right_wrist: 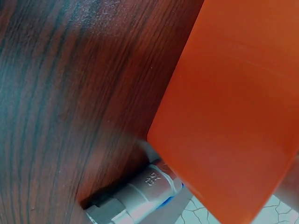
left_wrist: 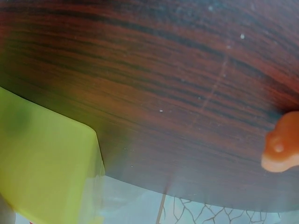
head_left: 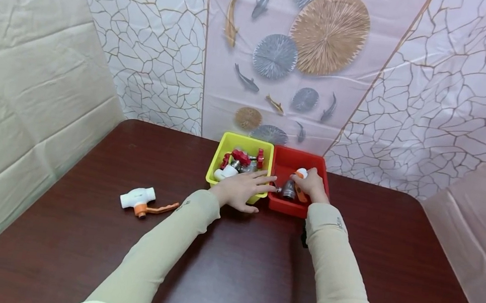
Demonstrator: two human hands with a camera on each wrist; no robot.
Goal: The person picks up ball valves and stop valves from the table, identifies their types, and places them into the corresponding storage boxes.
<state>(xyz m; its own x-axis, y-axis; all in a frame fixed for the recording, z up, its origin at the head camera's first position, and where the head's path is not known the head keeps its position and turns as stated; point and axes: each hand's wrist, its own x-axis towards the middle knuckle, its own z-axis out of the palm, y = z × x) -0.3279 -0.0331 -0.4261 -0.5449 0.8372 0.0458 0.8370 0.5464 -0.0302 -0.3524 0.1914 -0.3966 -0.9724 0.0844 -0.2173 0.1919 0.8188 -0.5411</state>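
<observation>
My right hand (head_left: 313, 185) reaches into the red bin (head_left: 289, 208) and grips a white ball valve with an orange handle (head_left: 301, 173). A grey metal pipe fitting (head_left: 288, 189) lies beside it in the bin. My left hand (head_left: 245, 188), fingers spread, lies over the front right of the yellow bin (head_left: 216, 161). That bin holds valves with red handles (head_left: 241, 157) and a white pipe fitting (head_left: 226, 172). In the left wrist view only the yellow bin's outer wall (left_wrist: 44, 158) shows, not the hand; the right wrist view shows the red bin's outer wall (right_wrist: 224, 112).
Another white ball valve with an orange handle (head_left: 137, 198) lies on the dark wooden table (head_left: 80, 233), left of the bins. A silver metal fitting with a blue part (right_wrist: 140, 196) lies on the table by the red bin. A patterned cloth (head_left: 163, 62) hangs behind the table.
</observation>
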